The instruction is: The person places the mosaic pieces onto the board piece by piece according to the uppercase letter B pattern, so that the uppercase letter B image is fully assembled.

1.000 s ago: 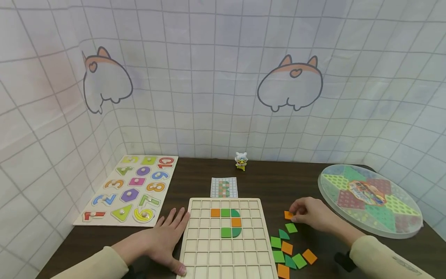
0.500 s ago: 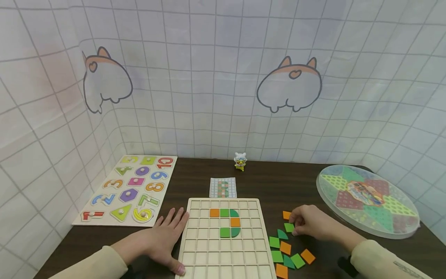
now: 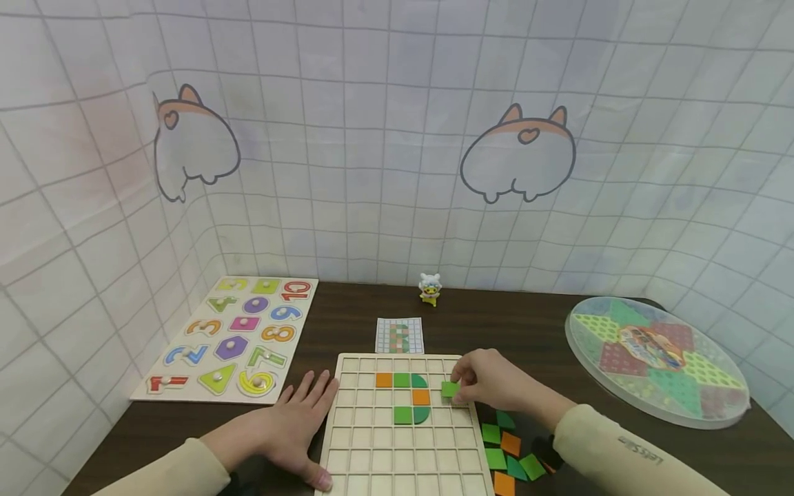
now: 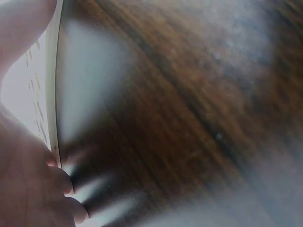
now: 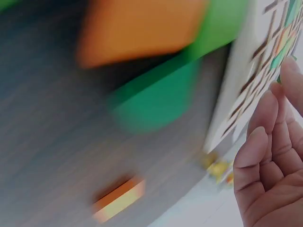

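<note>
A light wooden grid board point(image 3: 362, 460) lies on the dark table, with orange, green and teal pieces in its upper middle cells. My left hand point(image 3: 288, 430) rests with spread fingers against the board's left edge, its thumb on the lower left rim. Over the board's right columns, my right hand point(image 3: 496, 381) pinches a light green square point(image 3: 450, 390) between thumb and fingers. In the right wrist view my right hand point(image 5: 272, 156) is bent at the fingertips, and only a sliver of green shows there. The left wrist view shows part of my left hand point(image 4: 35, 189) by the board's edge.
Loose orange point(image 3: 511, 443), green and teal pieces lie right of the board. Behind it are a printed pattern card point(image 3: 400, 336) and a small figurine point(image 3: 430, 289). A number puzzle point(image 3: 229, 337) lies left, a round game board point(image 3: 660, 362) right.
My right hand has moved left from the loose pieces to above the board, carrying a green square. My left hand stays in place.
</note>
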{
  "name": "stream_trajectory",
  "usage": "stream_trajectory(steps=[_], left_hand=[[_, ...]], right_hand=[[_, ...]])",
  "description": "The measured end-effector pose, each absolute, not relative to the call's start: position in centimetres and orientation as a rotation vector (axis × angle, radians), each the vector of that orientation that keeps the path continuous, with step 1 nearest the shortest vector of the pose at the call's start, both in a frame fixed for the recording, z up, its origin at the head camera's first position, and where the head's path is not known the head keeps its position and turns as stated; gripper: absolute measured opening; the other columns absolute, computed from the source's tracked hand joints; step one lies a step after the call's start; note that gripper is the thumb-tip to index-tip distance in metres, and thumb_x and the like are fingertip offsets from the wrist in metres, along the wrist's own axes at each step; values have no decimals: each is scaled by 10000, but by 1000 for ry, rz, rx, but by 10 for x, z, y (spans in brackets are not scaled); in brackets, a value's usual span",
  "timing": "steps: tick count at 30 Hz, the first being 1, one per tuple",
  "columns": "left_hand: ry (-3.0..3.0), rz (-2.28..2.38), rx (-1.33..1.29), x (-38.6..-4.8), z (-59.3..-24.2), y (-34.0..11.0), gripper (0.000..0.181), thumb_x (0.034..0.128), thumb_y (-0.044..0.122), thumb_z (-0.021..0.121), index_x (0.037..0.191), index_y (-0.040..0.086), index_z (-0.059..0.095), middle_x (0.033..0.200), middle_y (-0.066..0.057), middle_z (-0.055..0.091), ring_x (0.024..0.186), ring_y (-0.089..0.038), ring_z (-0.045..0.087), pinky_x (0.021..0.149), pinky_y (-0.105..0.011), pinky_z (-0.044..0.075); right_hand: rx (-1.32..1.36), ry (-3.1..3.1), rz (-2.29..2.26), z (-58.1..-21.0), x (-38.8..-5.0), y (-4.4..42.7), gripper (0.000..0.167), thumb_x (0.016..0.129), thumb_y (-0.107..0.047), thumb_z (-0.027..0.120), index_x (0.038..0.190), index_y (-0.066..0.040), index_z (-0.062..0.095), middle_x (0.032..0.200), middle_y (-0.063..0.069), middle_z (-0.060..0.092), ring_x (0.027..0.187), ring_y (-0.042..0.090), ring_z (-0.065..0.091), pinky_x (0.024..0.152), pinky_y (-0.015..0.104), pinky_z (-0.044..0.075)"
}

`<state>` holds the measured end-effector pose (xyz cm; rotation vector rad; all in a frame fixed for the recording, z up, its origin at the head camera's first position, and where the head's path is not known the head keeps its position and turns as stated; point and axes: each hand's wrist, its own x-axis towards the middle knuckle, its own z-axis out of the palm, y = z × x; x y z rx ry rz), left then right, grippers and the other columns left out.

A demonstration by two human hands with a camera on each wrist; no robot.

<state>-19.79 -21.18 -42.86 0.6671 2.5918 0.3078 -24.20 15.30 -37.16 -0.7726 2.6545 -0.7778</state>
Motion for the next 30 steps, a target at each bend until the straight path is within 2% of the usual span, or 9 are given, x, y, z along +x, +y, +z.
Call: stream_trajectory(steps=[6, 13, 19, 25, 30], left_hand=[[2595, 307, 650, -193, -421, -209, 1465, 631, 867, 726, 1644, 59, 43, 1711, -243, 1, 1565, -506, -10, 1172, -753, 124], [2592, 276, 608, -179, -393, -197, 1381, 694, 711, 819, 1633, 18, 80, 1709, -245, 32, 1571, -492, 0, 1202, -710, 134], [2595, 302, 619, -185, -404, -202, 1429, 656, 807, 768, 1640, 44, 67, 1715, -231, 6, 1572, -485, -17, 1199, -717, 132], [2591, 316, 632, -191, -415, -206, 1461, 622, 876, 719, 1648, 73, 59, 1722, -208, -6, 1577, -471, -31, 1197, -725, 113], [2598, 329, 637, -194, -423, -208, 1488, 587, 916, 695, 1652, 93, 62, 1725, -195, -12, 1579, -462, -48, 1202, -720, 99]], right_hand=[[-835, 2644, -774, -375, -244, 103, 178, 855, -119, 831, 1005, -60, 754, 727, -56, 666, 680, 109, 585, 697, 331, 539], [-869, 2629, -761, -378, -244, 68, 176, 838, -126, 849, 968, -49, 760, 718, -36, 667, 693, 105, 584, 692, 322, 530], [-862, 2623, -742, -375, -242, 56, 176, 821, -124, 863, 942, -54, 754, 760, -17, 681, 705, 109, 585, 671, 311, 513], [-835, 2614, -722, -375, -244, 50, 194, 805, -123, 875, 934, -56, 747, 749, -18, 676, 643, 108, 584, 663, 296, 512], [-846, 2635, -686, -376, -243, 47, 187, 781, -115, 892, 895, -53, 757, 739, -11, 690, 666, 93, 581, 635, 278, 507]])
